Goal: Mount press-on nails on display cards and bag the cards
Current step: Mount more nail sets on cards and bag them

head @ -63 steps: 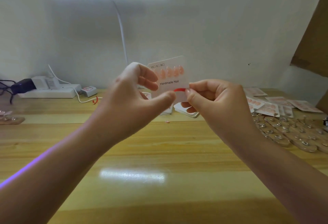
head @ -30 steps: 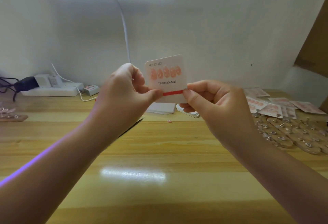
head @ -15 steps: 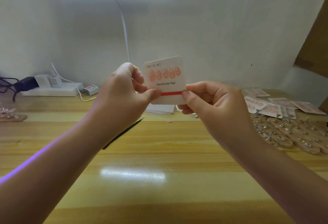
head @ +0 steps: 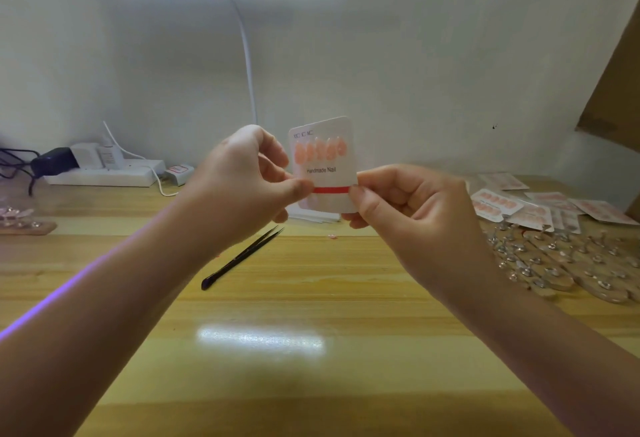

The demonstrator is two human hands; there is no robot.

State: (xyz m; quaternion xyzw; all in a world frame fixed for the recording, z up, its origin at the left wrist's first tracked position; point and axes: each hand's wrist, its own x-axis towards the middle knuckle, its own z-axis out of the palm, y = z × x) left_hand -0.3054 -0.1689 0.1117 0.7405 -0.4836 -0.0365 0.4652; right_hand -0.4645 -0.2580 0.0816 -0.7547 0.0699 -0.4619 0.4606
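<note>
Tweezers (head: 242, 258) newly visible below hands (head: 325, 190)

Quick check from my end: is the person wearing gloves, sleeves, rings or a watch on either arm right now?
No. The left hand and the right hand are bare, without gloves or rings that show. Both forearms are uncovered as far as the picture edge, with no sleeve, watch or bracelet in view. The fingernails that show look short and plain. A purple fringe of light runs along the outer edge of the left forearm.

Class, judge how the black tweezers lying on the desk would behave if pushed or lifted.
The tweezers look thin and light, so probably easy to lift. Lying flat on the glossy desk, they would likely slide rather than roll. Their fine tips may bend if dropped.
</note>
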